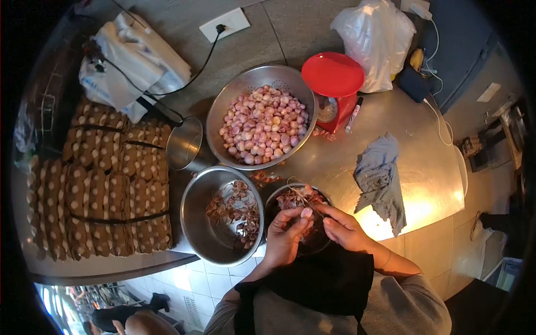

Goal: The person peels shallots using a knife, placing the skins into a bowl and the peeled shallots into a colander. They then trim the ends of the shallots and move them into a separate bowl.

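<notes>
My left hand (286, 235) is closed, pinching a small pale pink shallot (306, 213) between thumb and fingers. Close beside it, my right hand (347, 229) is also closed, fingertips pressed together; a thin line shows near them, but I cannot make out what it is. Both hands are over a dark-looking bowl (270, 202) holding reddish-brown pieces, partly hidden by my hands. To its left stands a steel bowl (187, 223) with dry shallot skins (245, 215). Behind them, a large steel colander (215, 120) holds many peeled shallots (265, 125).
A red kitchen scale (333, 75), a marker (354, 114) and a grey cloth (381, 178) are on the steel table (430, 167). Stacked egg trays (100, 190) and a metal pot (185, 144) stand left. Plastic bags (375, 42) sit behind. Another person (125, 318) is lower left.
</notes>
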The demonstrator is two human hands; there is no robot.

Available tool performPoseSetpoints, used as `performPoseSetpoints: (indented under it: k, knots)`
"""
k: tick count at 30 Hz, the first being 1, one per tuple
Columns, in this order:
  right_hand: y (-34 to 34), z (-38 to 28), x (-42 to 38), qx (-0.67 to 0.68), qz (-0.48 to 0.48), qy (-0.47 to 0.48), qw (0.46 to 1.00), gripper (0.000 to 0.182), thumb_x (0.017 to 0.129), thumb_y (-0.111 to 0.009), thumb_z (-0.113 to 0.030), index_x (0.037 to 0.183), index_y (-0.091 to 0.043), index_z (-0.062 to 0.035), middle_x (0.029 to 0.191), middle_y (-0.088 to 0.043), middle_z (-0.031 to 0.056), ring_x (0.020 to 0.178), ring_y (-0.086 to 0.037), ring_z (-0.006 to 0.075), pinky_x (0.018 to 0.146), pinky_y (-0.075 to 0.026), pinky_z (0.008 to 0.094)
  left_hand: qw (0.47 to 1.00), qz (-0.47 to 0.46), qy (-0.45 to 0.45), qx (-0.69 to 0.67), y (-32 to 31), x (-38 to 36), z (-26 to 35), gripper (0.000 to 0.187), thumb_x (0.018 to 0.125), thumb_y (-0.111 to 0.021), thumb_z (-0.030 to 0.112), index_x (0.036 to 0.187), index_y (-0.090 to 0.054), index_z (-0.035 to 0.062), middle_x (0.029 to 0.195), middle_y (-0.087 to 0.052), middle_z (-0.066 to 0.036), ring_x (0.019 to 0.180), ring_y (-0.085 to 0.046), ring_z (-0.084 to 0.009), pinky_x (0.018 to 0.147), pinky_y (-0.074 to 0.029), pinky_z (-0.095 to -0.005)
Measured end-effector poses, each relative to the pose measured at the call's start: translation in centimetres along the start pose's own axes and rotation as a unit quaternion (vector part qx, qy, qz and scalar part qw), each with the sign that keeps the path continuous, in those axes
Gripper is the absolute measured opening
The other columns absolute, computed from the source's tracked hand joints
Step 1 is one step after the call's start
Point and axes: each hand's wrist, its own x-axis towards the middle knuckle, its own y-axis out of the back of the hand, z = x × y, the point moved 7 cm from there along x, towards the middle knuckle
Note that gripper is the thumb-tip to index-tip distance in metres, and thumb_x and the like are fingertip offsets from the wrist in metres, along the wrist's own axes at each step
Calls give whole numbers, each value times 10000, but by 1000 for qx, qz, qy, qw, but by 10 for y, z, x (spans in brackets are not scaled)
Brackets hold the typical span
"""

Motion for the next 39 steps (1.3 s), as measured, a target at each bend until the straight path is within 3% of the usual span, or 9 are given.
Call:
performPoseSetpoints:
  k: [9,19,22,24,28,32,35,37,39]
  knots:
    - [7,11,22,123,-57,-59,989,363,922,-352,-174,1258,-338,-37,540,-361,-8,442,-341,65,422,-284,186,999,24,1,-45,10,19,5,204,832,-485,-13,1023,-530,45,1005,-569,-81,910,-560,-167,798,-462,-286]
    - [-2,13,19,108,-54,-55,991,382,923,-356,-188,1274,-317,-43,525,-314,-21,428,-287,60,409,-248,191,998,59,-12,-6,14,8,10,222,845,-494,24,1063,-534,27,970,-568,-62,908,-542,-132,807,-449,-288]
    - [-2,12,13,82,-80,-54,992,396,910,-386,-173,1278,-318,-41,625,-472,24,499,-447,105,476,-361,206,998,48,-26,-13,13,3,11,208,836,-507,18,1042,-535,21,974,-572,-62,897,-548,-132,796,-456,-279]
    - [-4,-1,10,-95,-72,-9,993,402,897,-408,-166,1274,-332,-46,818,-547,69,658,-546,166,586,-418,233,998,50,-43,-2,10,-1,14,201,832,-510,9,1031,-536,22,971,-574,-62,898,-549,-132,785,-462,-275]
    - [-19,-25,7,-311,-46,96,944,401,874,-444,-162,1255,-368,-59,1157,-515,112,976,-564,249,775,-429,265,995,60,-69,27,11,-9,16,165,815,-510,-27,970,-559,3,992,-531,-61,898,-532,-134,762,-472,-260]
    - [-19,-21,1,-380,-53,61,921,384,873,-445,-155,1242,-386,-64,1147,-526,105,926,-584,255,735,-441,262,992,74,-93,40,9,-17,21,160,813,-507,-37,958,-568,-10,1008,-503,-55,889,-526,-136,764,-469,-253]
    - [-21,-23,1,-339,-59,141,928,376,874,-445,-137,1239,-390,-65,1150,-526,100,914,-589,228,714,-442,263,991,75,-106,43,11,-20,19,162,813,-508,-35,960,-572,-8,982,-504,-51,876,-532,-131,760,-469,-249]
    - [-11,-5,1,-204,-76,-16,976,371,878,-441,-132,1239,-393,-65,1050,-556,72,824,-581,166,653,-432,246,989,79,-113,48,11,-20,18,157,813,-511,-31,955,-573,-10,969,-503,-48,869,-535,-130,758,-469,-248]
    - [-6,2,-3,-120,-81,-86,986,367,883,-436,-132,1241,-391,-63,931,-552,41,728,-539,108,597,-408,224,989,85,-110,50,9,-20,17,149,812,-515,-28,949,-572,-12,957,-502,-45,862,-538,-130,756,-469,-248]
